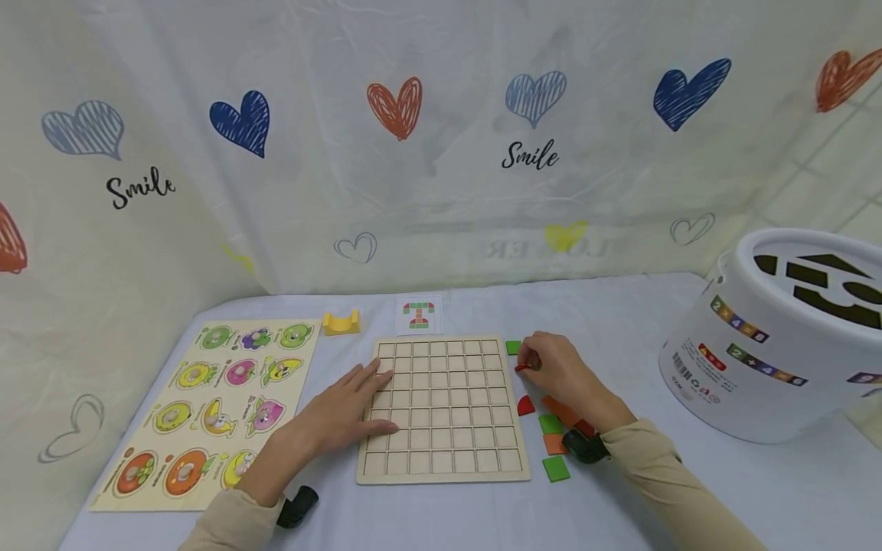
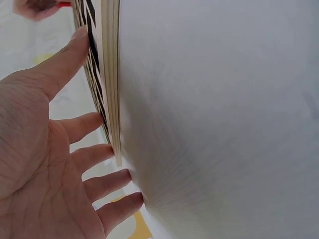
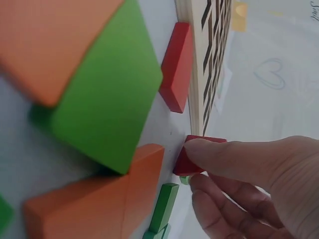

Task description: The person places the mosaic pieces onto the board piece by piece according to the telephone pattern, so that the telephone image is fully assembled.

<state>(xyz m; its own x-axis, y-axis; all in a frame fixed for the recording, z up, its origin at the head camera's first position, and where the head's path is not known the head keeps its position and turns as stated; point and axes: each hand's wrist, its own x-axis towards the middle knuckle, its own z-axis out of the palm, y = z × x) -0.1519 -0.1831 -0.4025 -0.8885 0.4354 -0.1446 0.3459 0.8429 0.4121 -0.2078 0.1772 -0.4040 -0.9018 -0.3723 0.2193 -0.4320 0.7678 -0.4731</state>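
While the right hand (image 1: 560, 373) pinches a red block (image 3: 186, 165), the left hand (image 1: 347, 409) rests, fingers straight, on the left edge of the grid board (image 1: 441, 421).
Block located just off the board's right edge; green square (image 1: 556, 468) by its near right corner; white bucket (image 1: 779, 360) toward the right edge of the desk (image 1: 689, 482).

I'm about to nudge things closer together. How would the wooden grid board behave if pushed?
The grid board would probably stay stiff, since its edge looks straight and layered. Lying flat and broad, it seems unlikely to tip or roll. The left hand at its left edge might resist a push from the right.
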